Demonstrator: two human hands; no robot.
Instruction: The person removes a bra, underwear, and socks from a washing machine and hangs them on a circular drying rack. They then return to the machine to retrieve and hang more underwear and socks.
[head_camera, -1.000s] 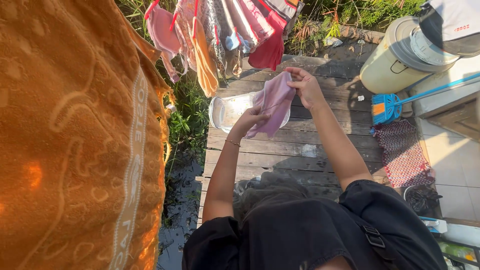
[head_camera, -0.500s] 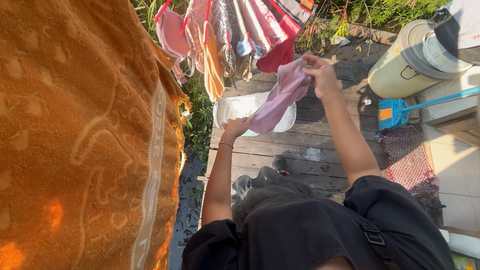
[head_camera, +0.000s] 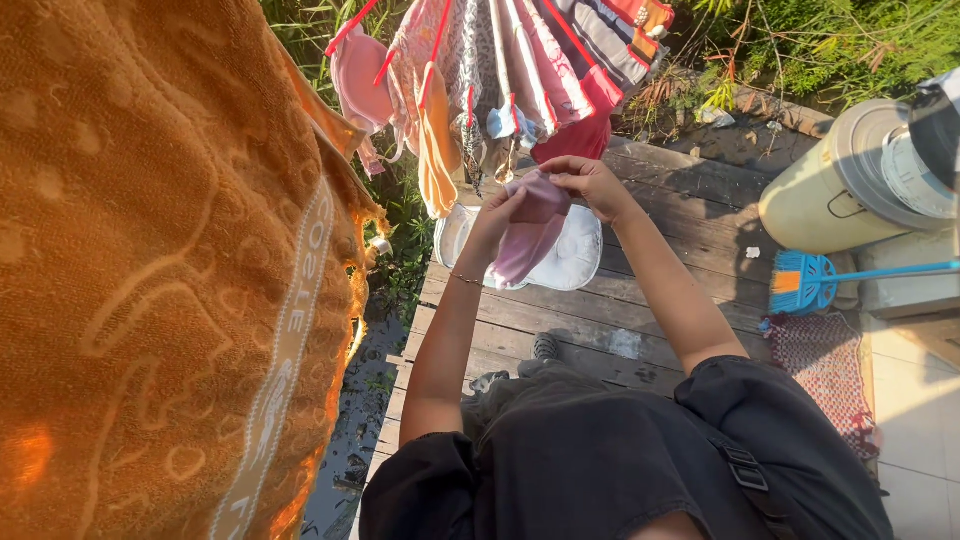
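Under the crowded clothesline (head_camera: 520, 60), left hand (head_camera: 495, 222) and right hand (head_camera: 590, 183) both pinch the pink cloth (head_camera: 530, 235); a loosened grip could drop it onto the wooden deck (head_camera: 620, 300).

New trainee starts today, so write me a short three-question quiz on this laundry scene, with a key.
1. True or false: both hands grip the pink cloth.
2. What lies on the wooden deck directly below the cloth? A) a white basin B) a metal bucket C) a folded chair
3. Fill in: the large towel hanging at the left of the view is ____ in colour.

Key:
1. True: the left hand and right hand both hold it, raised near the hanging laundry.
2. A, the white basin.
3. Orange, the orange towel.
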